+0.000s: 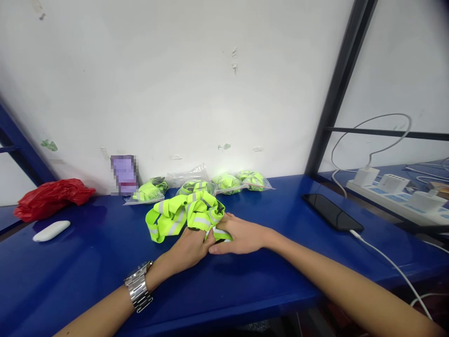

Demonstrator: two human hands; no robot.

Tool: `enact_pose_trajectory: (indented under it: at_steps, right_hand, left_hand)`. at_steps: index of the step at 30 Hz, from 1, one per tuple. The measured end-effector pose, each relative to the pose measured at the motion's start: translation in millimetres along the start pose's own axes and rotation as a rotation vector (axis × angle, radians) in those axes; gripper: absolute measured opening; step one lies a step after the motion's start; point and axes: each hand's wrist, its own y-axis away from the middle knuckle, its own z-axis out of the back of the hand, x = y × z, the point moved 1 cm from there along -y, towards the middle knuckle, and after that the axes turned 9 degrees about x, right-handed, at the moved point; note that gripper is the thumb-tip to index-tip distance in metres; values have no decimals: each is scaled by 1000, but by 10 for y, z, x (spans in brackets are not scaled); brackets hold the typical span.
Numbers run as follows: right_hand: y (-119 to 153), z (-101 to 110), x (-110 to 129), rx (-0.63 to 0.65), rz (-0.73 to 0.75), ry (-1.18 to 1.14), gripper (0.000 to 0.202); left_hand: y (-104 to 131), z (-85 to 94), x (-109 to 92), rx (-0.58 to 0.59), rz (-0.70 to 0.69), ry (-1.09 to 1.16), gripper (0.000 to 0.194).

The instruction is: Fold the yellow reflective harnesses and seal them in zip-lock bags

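Note:
A bundle of neon yellow-green reflective strap with silver stripes lies bunched on the blue table. My left hand, a metal watch on its wrist, is closed on the near side of the bundle. From the right, my right hand grips the strap's right end, its thumb close to my left fingers. Some fingertips of both hands are hidden by the folds. Just behind the bundle sits a clear bag of similar strap.
More bagged straps line the wall, near an upright phone. A red plastic bag and a white case lie left. A black phone with a cable lies right, before a power strip beyond the dark post.

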Motion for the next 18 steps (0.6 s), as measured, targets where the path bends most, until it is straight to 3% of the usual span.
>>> enact_pose_trajectory:
  at_steps: [2, 5, 7, 8, 11, 15, 16, 18]
  right_hand:
    - [2, 89, -64, -43, -87, -33, 44]
    - [-3, 238, -60, -378, -338, 64, 48]
    - [-66, 338, 50, -554, -373, 197, 47]
    - [-135, 380, 128, -544, -324, 266, 53]
    - [-486, 448, 367, -271, -101, 448, 73]
    - [-1077, 338, 510, 123, -165, 512, 95]
    - [-1194, 283, 518, 196, -185, 500, 95]
    - [-1350, 193, 513, 271, -170, 493, 71]
  left_hand:
    - [7, -25, 22, -15, -53, -57, 15]
    - [2, -29, 7, -18, -73, -160, 16]
    - [-2, -11, -26, 58, -62, -259, 21]
    - [0, 1, -45, 116, -49, -310, 24]
    - [28, 40, -83, 270, 7, -417, 33]
    - [85, 61, -88, 341, -3, -483, 38]
    - [93, 61, -86, 339, -9, -494, 38]
    - [95, 62, -87, 332, -15, -520, 37]
